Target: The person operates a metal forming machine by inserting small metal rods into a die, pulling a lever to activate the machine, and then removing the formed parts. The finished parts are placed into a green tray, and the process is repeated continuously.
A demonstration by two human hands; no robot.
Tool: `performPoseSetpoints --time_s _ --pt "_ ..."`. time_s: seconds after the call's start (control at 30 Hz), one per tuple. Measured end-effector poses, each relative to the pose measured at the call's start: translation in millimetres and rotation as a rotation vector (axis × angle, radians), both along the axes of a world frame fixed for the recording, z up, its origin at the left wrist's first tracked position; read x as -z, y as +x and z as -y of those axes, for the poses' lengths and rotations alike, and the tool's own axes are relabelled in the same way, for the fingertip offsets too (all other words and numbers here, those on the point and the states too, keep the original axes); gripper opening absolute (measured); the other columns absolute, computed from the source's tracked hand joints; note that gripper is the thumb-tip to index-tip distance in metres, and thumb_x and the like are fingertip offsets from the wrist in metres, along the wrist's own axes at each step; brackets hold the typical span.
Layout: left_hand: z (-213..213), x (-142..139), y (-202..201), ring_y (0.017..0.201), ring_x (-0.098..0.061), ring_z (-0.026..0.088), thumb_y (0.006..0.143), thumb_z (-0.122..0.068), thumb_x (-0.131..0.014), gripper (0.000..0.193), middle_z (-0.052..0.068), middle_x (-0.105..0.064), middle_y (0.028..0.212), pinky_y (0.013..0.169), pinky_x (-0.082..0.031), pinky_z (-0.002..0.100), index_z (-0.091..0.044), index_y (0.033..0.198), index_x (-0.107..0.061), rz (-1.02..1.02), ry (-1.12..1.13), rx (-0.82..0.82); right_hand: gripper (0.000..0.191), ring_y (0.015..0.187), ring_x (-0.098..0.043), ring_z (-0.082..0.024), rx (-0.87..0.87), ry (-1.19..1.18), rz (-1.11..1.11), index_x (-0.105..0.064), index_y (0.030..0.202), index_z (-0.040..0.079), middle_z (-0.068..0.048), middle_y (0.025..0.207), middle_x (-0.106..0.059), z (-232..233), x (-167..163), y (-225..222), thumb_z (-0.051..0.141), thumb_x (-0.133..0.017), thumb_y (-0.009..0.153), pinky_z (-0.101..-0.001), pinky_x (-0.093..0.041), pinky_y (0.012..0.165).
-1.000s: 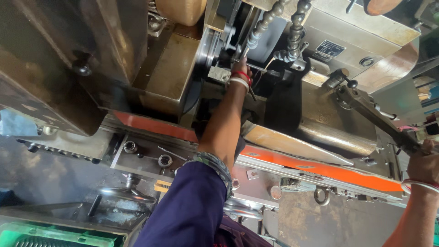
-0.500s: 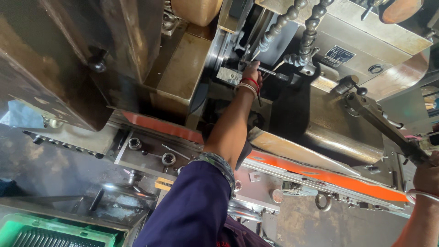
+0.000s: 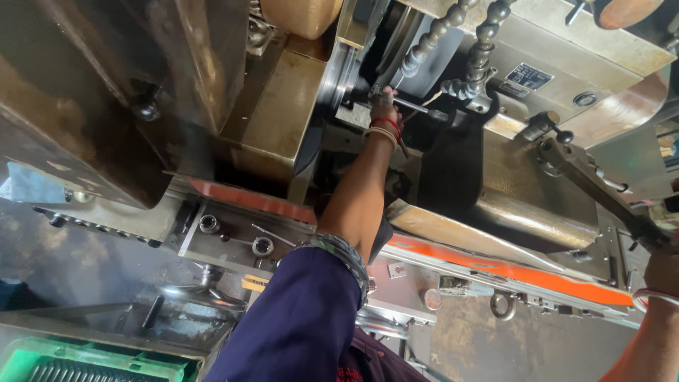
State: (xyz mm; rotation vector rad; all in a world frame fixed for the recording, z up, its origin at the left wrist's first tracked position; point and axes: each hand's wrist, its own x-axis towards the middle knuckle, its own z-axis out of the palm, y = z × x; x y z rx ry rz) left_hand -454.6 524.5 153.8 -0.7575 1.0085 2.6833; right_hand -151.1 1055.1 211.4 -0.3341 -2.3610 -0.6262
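A: While the left hand (image 3: 382, 107) is deep in the machine, can you see what it's holding?

B: Thin metal rod (image 3: 414, 106), looks like a hex key or tommy bar. Fingers closed around its near end; the rod runs out to the right of the hand, roughly level, toward the black block below the segmented coolant hoses (image 3: 453, 35).

A: Where exactly is the hand?

B: Just right of the big steel disc face (image 3: 332, 78), below the hoses. Red and white bands on the wrist, dark blue sleeve pushed up the forearm.

A: Right hand?

B: Right hand (image 3: 661, 272) at the far right edge, closed on the end of the long lever handle (image 3: 601, 194), which slants up-left to the housing. Well apart from the rod.

A: Anything else nearby?

B: Orange strip (image 3: 495, 267) along the bed under the arm. Green crate (image 3: 85, 361) bottom left.
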Motion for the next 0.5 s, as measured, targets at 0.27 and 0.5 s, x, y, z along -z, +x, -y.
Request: performPoseSetpoints --time_s 0.27,0.5 --pt "-5 0 5 0.051 -0.048 0.017 0.096 -0.043 -0.067 0.039 0.005 -0.055 0.071 0.044 -0.036 0.035 -0.008 0.112 -0.069 -0.134 -0.095 -0.287 0.021 0.063 -0.061 -0.024 -0.031 -0.174 0.005 -0.065 0.100 0.003 -0.011 0.078 -0.065 34 15 26 0.012 -0.052 0.113 -0.0341 -0.048 0.062" --pt "-8 -4 16 0.060 -0.053 0.023 0.096 -0.040 -0.065 0.036 0.004 -0.063 0.084 0.052 -0.043 0.040 -0.010 0.114 -0.067 0.044 0.121 -0.225 0.021 0.065 -0.061 -0.026 -0.045 -0.213 0.016 -0.065 0.101 0.002 -0.013 0.080 -0.066 37 11 27 0.012 -0.052 0.114 -0.0354 -0.048 0.063"
